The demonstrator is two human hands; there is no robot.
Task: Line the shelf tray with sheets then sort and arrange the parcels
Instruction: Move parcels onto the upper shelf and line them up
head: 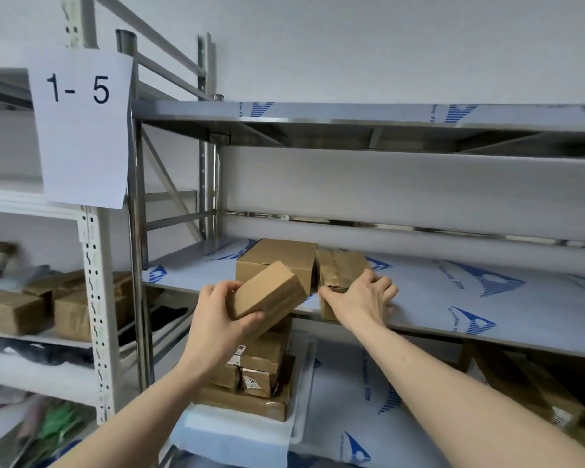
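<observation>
My left hand [218, 319] grips a small brown cardboard parcel [267, 290], tilted, just in front of the middle shelf's [453, 298] front edge. On that film-covered steel shelf stands a larger cardboard box [277, 256]. Beside it lies a tape-wrapped brown parcel [340, 268]. My right hand [362, 298] rests on the front of that wrapped parcel, fingers spread over it and thumb against its left edge. On the shelf below, a stack of several labelled parcels [257, 373] sits on a white tray [301, 383] lined with a pale sheet [233, 440].
A paper sign reading "1- 5" [81, 123] hangs on the white rack's upright [97, 298]. That left rack holds more brown boxes [14, 309] and bags. The steel top shelf [352, 113] is overhead. Cardboard pieces [527, 386] lie at the lower right.
</observation>
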